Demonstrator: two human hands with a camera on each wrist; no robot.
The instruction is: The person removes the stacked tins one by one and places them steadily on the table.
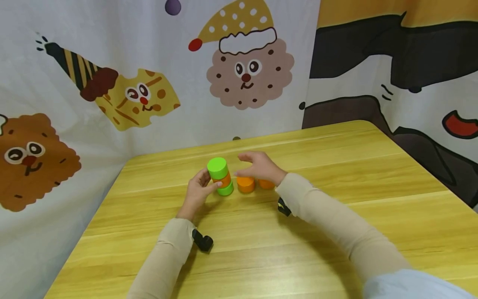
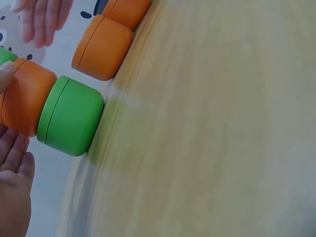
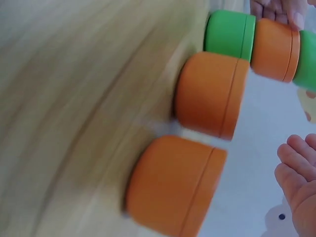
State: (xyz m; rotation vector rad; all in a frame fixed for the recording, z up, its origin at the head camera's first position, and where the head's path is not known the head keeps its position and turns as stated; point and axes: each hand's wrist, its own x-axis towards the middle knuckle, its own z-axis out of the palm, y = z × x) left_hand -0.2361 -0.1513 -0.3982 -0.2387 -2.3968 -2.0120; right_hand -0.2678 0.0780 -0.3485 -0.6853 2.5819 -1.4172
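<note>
Three small round lidded jars stand stacked: a green jar (image 1: 226, 190) at the bottom, an orange jar (image 1: 225, 180) in the middle and another green jar (image 1: 218, 168) on top. My left hand (image 1: 197, 193) holds the middle jar from the left, its thumb on the near side and fingers partly hidden behind. To the right of the stack my right hand (image 1: 261, 167) is raised, thumb and fingers spread apart with nothing between them. Below it, a second orange jar (image 1: 246, 186) and a third orange jar (image 3: 173, 185) stand on the table.
The wood-grain table (image 1: 254, 245) carries all the jars. A curtain (image 1: 194, 120) printed with cartoon food faces hangs behind its far edge. Black wrist-worn devices, one at the left cuff (image 1: 203, 241) and one at the right, sit close over the tabletop.
</note>
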